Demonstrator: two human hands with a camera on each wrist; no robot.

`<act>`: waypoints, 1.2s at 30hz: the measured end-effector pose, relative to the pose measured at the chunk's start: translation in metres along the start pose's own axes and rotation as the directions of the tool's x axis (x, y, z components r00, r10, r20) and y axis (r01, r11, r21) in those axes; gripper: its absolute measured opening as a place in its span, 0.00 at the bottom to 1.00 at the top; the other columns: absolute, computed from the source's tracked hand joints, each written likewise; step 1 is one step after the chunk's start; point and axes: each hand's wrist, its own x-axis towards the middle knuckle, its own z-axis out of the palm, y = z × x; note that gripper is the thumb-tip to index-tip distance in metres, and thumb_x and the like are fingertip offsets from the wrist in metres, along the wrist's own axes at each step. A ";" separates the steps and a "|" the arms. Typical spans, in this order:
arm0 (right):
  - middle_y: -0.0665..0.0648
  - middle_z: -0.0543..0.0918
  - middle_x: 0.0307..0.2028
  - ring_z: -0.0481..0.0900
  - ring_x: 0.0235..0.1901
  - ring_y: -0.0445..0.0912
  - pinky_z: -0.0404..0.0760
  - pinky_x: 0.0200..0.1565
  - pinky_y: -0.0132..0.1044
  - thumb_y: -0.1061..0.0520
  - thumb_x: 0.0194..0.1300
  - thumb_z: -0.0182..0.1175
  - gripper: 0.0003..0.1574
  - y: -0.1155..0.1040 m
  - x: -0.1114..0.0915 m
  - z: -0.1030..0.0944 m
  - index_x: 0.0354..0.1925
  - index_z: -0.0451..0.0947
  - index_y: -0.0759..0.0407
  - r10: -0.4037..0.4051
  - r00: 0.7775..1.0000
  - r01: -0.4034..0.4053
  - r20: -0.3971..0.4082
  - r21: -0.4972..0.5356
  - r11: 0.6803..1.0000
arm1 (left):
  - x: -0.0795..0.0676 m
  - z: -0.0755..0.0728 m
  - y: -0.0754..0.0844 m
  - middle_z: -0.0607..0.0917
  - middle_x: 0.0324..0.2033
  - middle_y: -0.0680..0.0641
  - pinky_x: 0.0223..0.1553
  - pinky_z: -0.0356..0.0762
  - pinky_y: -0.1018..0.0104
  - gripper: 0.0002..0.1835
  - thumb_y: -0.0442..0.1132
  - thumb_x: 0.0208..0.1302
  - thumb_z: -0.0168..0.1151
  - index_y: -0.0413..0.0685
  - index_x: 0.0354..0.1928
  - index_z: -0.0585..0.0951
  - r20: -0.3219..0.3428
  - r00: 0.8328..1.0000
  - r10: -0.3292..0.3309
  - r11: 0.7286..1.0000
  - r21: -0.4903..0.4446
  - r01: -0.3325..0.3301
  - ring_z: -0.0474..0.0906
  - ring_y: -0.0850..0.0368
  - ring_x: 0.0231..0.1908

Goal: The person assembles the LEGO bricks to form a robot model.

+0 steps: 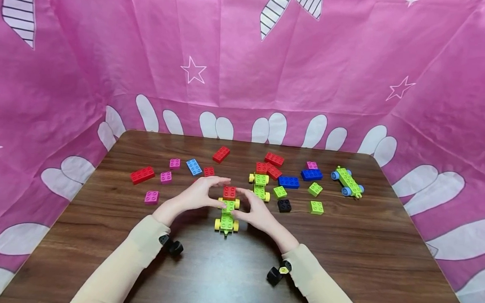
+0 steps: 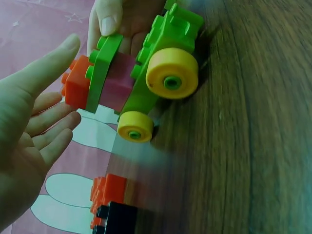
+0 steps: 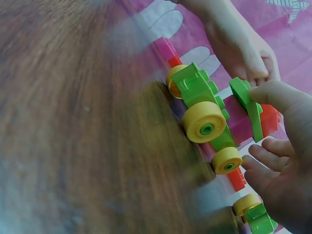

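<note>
A lime-green toy car (image 1: pixel 226 222) with yellow wheels (image 2: pixel 172 73) stands on the table between both hands. On its chassis sits a pink block (image 2: pixel 118 80), topped by a green piece (image 2: pixel 103 73) and a red block (image 2: pixel 78 82). My left hand (image 1: pixel 197 194) is spread beside the red block, thumb and fingers apart on either side of it. From the other side my right hand (image 1: pixel 260 211) reaches in, its thumb tip right at the green piece's edge in the right wrist view. Its other fingers (image 3: pixel 265 158) extend loosely below the red block.
Behind stands another green car (image 1: pixel 259 193) with yellow wheels; a blue-wheeled one (image 1: pixel 348 181) is at the right. Loose blocks lie around: red (image 1: pixel 142 174), pink (image 1: pixel 152 197), light blue (image 1: pixel 194 166), dark blue (image 1: pixel 288 182), green (image 1: pixel 316 207) and black (image 1: pixel 284 205). A pink curtain (image 1: pixel 247 52) encloses the table.
</note>
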 end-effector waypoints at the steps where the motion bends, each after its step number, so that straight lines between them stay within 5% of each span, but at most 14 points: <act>1: 0.65 0.74 0.59 0.73 0.59 0.57 0.72 0.60 0.53 0.55 0.58 0.68 0.42 0.000 0.000 -0.001 0.66 0.63 0.67 -0.007 1.000 0.007 0.000 0.001 1.000 | -0.001 0.000 -0.001 0.78 0.59 0.42 0.58 0.73 0.49 0.41 0.47 0.50 0.76 0.40 0.65 0.71 0.003 1.000 -0.005 1.000 -0.009 0.005 0.75 0.47 0.57; 10: 0.64 0.72 0.61 0.72 0.60 0.57 0.72 0.60 0.53 0.56 0.54 0.71 0.46 0.001 0.002 -0.007 0.67 0.63 0.64 -0.050 0.998 0.051 -0.031 0.032 0.998 | -0.006 0.003 -0.003 0.75 0.62 0.43 0.59 0.72 0.47 0.48 0.49 0.43 0.79 0.40 0.67 0.68 0.010 0.998 -0.061 0.998 -0.023 0.061 0.73 0.46 0.58; 36: 0.61 0.77 0.57 0.74 0.58 0.55 0.74 0.58 0.52 0.57 0.48 0.74 0.45 0.000 0.004 -0.007 0.63 0.68 0.63 -0.112 0.993 0.111 -0.038 -0.038 0.993 | -0.006 0.016 -0.001 0.81 0.54 0.45 0.57 0.75 0.50 0.40 0.47 0.43 0.79 0.42 0.60 0.74 -0.020 0.997 -0.079 0.997 0.010 0.079 0.77 0.49 0.54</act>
